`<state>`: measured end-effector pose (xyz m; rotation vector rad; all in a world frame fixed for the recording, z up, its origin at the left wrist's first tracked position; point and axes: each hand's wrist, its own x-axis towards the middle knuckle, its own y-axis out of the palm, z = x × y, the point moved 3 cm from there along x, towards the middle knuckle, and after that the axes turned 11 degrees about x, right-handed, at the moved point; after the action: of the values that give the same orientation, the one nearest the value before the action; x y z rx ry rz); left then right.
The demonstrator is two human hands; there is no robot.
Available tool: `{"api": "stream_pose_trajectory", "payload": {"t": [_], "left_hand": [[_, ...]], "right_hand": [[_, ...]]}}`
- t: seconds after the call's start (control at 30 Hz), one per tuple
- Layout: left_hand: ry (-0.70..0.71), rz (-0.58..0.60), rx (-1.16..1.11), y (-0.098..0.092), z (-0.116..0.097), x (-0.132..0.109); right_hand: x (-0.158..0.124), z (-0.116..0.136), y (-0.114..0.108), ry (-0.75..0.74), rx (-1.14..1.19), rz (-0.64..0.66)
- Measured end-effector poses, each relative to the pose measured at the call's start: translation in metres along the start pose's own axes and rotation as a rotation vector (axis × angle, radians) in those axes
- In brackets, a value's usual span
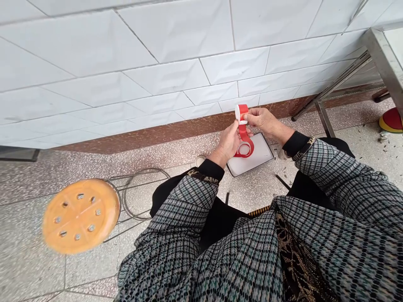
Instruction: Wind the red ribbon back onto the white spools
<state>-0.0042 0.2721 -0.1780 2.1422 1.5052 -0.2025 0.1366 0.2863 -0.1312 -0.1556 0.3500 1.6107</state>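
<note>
A strip of red tape (242, 132) runs down from a small white spool or cap (237, 112) to a red loop (244, 148) with a pale centre. My left hand (227, 142) is shut on the middle of the strip. My right hand (260, 121) pinches its upper end, next to the white piece, with a small white tab between the fingers. Below both hands, a white flat box or board with a dark edge (261, 156) lies on my lap, under the red loop.
A white tiled wall (166, 79) with a brown skirting band stands just ahead. An orange round stool (80, 216) with a wire frame is at the left. A metal table leg (324, 117) and a red-and-yellow object (392, 120) are at the right. Small scraps litter the speckled floor.
</note>
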Motion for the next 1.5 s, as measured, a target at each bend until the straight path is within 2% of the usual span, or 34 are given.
{"api": "stream_pose_trajectory", "payload": {"t": [0.23,0.4,0.6,0.73,0.8,0.93,1.07,1.17,1.23,1.37,1.5], "left_hand": [[0.043,-0.014,0.182,-0.001,0.014,0.001],[0.111,0.002,0.428,0.002,0.010,0.000],[0.109,0.016,0.444,0.002,0.002,-0.005],[0.059,-0.032,0.423,0.000,0.000,-0.007],[0.077,-0.083,0.460,-0.002,-0.001,-0.007],[0.241,-0.139,0.656,-0.004,-0.012,-0.010],[0.307,-0.014,0.984,-0.002,-0.020,-0.017],[0.329,0.009,1.187,-0.003,-0.019,-0.020],[0.338,-0.014,1.207,-0.007,-0.016,-0.020],[0.391,-0.053,1.058,-0.015,-0.019,-0.019],[0.472,0.048,1.110,-0.016,-0.033,-0.021]], "right_hand": [[0.006,-0.003,-0.006,-0.066,-0.038,-0.176],[0.010,-0.009,-0.011,-0.167,-0.345,-0.279],[0.008,-0.010,-0.012,-0.261,-0.821,-0.256],[0.007,-0.016,-0.012,-0.300,-0.999,-0.187],[0.007,-0.018,-0.013,-0.326,-1.051,-0.172],[0.006,-0.017,-0.014,-0.263,-1.130,-0.169],[0.003,-0.014,-0.013,-0.204,-1.176,-0.144],[0.002,-0.014,-0.012,-0.204,-1.194,-0.134],[0.003,-0.016,-0.013,-0.201,-1.200,-0.133],[0.007,-0.019,-0.014,-0.204,-1.138,-0.084],[0.010,-0.020,-0.016,-0.158,-1.011,-0.015]]}}
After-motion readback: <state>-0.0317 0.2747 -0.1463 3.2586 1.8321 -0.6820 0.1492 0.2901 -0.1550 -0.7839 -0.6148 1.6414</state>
